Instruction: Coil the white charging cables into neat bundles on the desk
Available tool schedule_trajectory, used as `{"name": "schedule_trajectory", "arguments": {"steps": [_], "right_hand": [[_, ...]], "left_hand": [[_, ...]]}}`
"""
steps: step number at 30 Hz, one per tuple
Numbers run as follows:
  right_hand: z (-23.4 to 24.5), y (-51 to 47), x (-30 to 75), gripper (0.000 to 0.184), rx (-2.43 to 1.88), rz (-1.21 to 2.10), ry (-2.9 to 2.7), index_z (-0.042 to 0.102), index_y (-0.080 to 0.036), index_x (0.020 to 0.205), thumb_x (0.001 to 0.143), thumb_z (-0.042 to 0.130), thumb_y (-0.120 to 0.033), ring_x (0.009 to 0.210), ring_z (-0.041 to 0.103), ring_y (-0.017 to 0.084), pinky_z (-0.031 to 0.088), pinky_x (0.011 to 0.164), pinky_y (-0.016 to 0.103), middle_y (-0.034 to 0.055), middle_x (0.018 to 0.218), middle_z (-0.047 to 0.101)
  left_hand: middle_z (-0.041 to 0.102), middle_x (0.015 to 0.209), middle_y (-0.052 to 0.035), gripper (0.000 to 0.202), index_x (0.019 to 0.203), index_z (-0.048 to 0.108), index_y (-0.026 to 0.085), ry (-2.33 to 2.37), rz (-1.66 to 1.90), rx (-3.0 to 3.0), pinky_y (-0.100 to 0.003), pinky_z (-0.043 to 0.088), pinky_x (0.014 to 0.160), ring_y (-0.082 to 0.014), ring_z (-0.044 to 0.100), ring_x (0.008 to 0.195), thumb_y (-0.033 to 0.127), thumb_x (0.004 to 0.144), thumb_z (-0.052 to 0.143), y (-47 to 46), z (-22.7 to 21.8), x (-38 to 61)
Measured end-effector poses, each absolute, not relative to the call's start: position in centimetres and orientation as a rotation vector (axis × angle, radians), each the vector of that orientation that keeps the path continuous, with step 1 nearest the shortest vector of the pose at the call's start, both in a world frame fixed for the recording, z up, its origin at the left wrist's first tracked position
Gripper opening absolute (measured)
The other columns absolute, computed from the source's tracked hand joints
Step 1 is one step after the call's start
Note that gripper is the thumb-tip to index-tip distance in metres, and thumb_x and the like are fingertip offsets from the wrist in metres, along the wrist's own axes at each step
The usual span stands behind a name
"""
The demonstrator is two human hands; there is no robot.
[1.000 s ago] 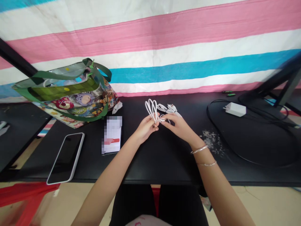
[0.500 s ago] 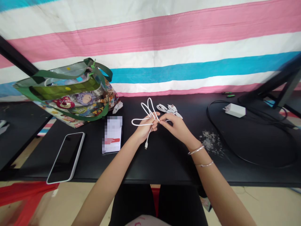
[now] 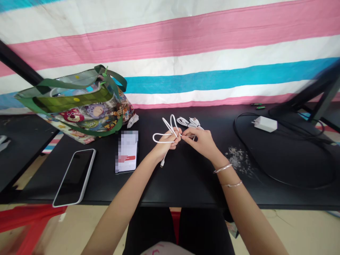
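Note:
A white charging cable [image 3: 160,135], folded into several loops, is held above the black table. My left hand [image 3: 168,144] is closed around the middle of the bunch, with loops sticking out to the left and upward. One plug end [image 3: 162,164] dangles below that hand. My right hand [image 3: 199,141] meets it from the right, thumb and forefinger pinched on the cable right beside the left fingers. Just behind the right hand lie bundled white cables [image 3: 190,122] with dark ties, partly hidden by it.
A phone with a lit screen [image 3: 127,152] and a dark-screened phone [image 3: 74,177] lie left on the black table [image 3: 180,187]. A patterned tote bag [image 3: 87,109] stands behind them. Rightward are a white charger [image 3: 265,124], a black cord [image 3: 248,156] and pale scraps [image 3: 239,161].
Both hands have shifted slightly, the left one to the right. The loops sit a little lower and closer in, and the dangling plug has swung slightly left.

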State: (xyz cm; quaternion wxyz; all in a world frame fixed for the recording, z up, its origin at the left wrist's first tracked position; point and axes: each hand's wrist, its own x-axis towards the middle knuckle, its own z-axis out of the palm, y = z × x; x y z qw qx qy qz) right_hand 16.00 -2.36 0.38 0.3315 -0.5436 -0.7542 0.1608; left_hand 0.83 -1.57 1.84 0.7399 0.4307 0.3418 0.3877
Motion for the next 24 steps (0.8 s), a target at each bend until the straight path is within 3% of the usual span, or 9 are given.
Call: {"name": "schedule_trajectory", "arguments": {"steps": [9, 13, 16, 24], "right_hand": [[0.9, -2.3, 16.6, 0.011, -1.663, 0.409, -1.802, 0.065, -0.025, 0.079, 0.078, 0.056, -0.019, 0.083, 0.059, 0.024, 0.036, 0.081, 0.042, 0.0034, 0.083, 0.071], [0.7, -2.0, 17.1, 0.006, -1.609, 0.433, -1.699, 0.062, -0.023, 0.078, 0.077, 0.056, -0.023, 0.08, 0.058, 0.024, 0.036, 0.082, 0.042, 0.0033, 0.076, 0.067], [0.9, -2.0, 17.3, 0.009, -1.43, 0.56, -1.636, 0.058, -0.022, 0.074, 0.078, 0.054, -0.029, 0.067, 0.054, 0.018, 0.039, 0.071, 0.034, 0.0014, 0.069, 0.061], [1.4, -2.2, 16.6, 0.037, -1.176, 0.835, -1.463, 0.053, -0.021, 0.07, 0.08, 0.053, -0.057, 0.044, 0.031, 0.008, 0.028, 0.047, 0.024, -0.0075, 0.05, 0.035]], "left_hand": [[0.028, 0.049, 0.0107, 0.022, 0.072, 0.045, 0.017, 0.813, 1.065, 0.749, -0.01, 0.017, 0.037, -0.0029, 0.022, 0.039, 0.026, 0.087, 0.059, -0.8, 3.3, -0.1], [0.028, 0.048, 0.0105, 0.021, 0.072, 0.044, 0.017, 0.851, 1.15, 0.695, -0.01, 0.017, 0.036, -0.0035, 0.021, 0.038, 0.019, 0.093, 0.046, -0.7, 3.5, -0.2], [0.029, 0.048, 0.0101, 0.022, 0.074, 0.045, 0.017, 0.863, 1.11, 0.723, -0.01, 0.018, 0.036, -0.0043, 0.021, 0.037, 0.016, 0.095, 0.037, -0.7, 3.2, -0.2], [0.032, 0.047, 0.0099, 0.022, 0.075, 0.047, 0.018, 0.88, 0.955, 1.148, -0.016, 0.018, 0.04, -0.0048, 0.023, 0.039, 0.034, 0.09, 0.049, -0.8, 1.4, 0.0]]}}
